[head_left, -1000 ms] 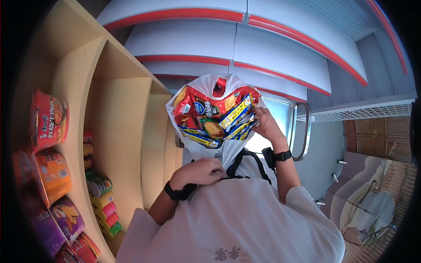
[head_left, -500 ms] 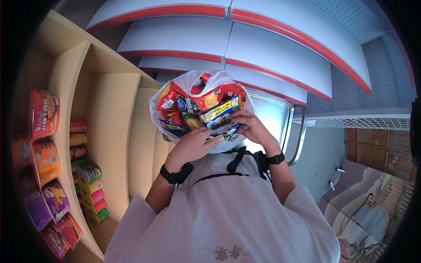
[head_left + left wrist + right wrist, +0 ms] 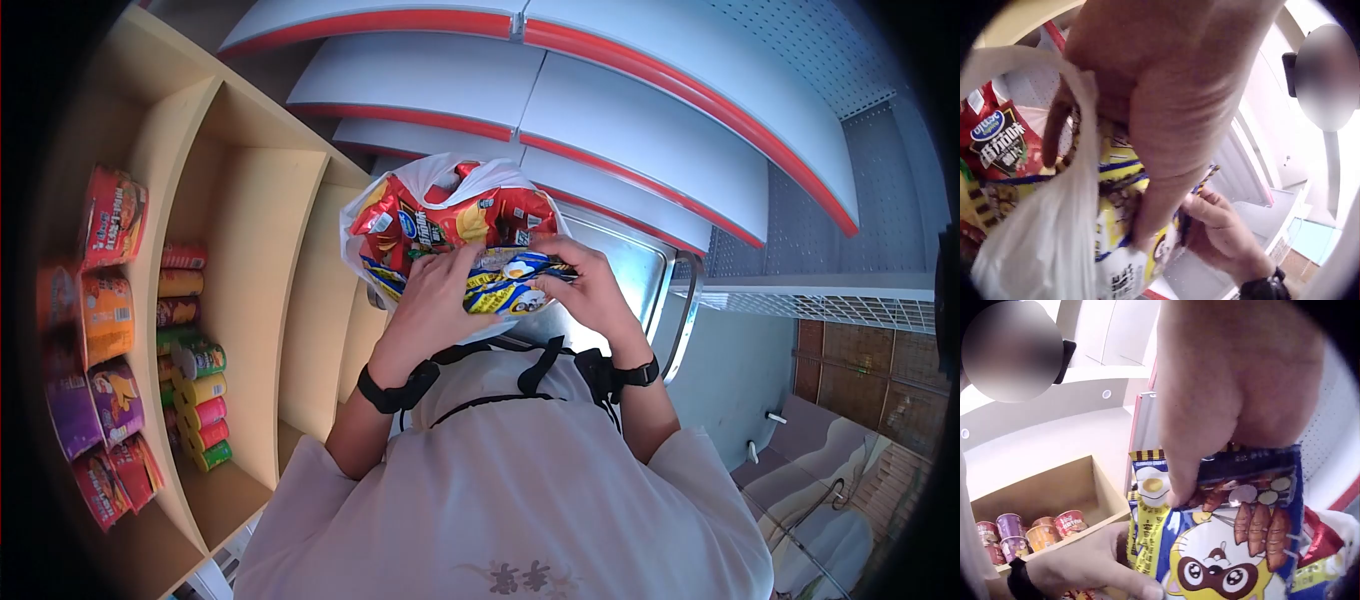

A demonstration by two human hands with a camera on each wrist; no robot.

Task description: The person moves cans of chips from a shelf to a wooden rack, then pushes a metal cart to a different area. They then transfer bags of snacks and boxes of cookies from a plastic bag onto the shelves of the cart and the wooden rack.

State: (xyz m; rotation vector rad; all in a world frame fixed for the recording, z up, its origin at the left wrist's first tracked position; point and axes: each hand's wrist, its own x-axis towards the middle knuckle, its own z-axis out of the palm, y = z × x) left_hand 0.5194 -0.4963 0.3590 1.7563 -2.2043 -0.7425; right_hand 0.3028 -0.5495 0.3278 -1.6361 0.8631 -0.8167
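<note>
A white plastic carrier bag [image 3: 350, 222] hangs in front of my waist, stuffed with snacks. Red chip bags [image 3: 470, 218] fill its far side. At the near side are several blue-and-yellow snack packets [image 3: 520, 272], one with a raccoon-like cartoon face [image 3: 1216, 572] and printed sausages. My left hand [image 3: 437, 300] grips the packets from the left, thumb on their face in the left wrist view. From the right, my right hand [image 3: 598, 295] pinches their upper edge, its thumb pressed on the packet front [image 3: 1154, 506]. The bag's bottom is hidden.
Left stands a wooden shelf [image 3: 300, 210] with noodle cups [image 3: 107, 310] and stacked colourful cans [image 3: 205, 400]. White shelves with red edges [image 3: 640, 110] run ahead. Behind the bag is a metal cart [image 3: 645, 270] with a curved handle. A person with a blurred head appears in both wrist views.
My left hand has moved from the bag's near edge up onto the packets. The packets now stand tilted between both hands, and my right hand has shifted slightly inward.
</note>
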